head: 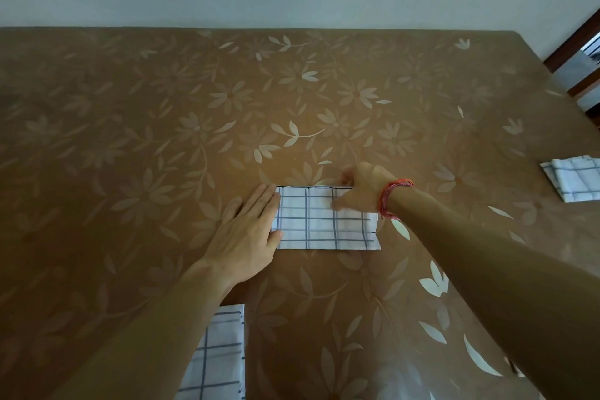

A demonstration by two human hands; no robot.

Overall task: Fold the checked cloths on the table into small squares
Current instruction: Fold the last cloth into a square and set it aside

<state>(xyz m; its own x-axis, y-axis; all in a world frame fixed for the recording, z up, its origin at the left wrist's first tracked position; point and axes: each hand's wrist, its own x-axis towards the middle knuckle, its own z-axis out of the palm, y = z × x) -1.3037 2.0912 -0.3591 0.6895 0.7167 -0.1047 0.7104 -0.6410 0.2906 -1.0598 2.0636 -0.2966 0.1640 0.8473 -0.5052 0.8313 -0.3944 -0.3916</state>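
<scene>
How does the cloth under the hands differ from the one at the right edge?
The centre cloth is a long rectangle; the right cloth sits skewed, partly cropped. The left hand and right hand touch the centre cloth; the right cloth lies untouched. Both are white with dark checks.

Left hand flat, right hand pinching checked cloth

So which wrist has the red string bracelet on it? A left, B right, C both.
B: the red string bracelet wraps the wrist of the right hand, at the far edge of the white blue-checked folded cloth; the left hand has a bare wrist.
</scene>
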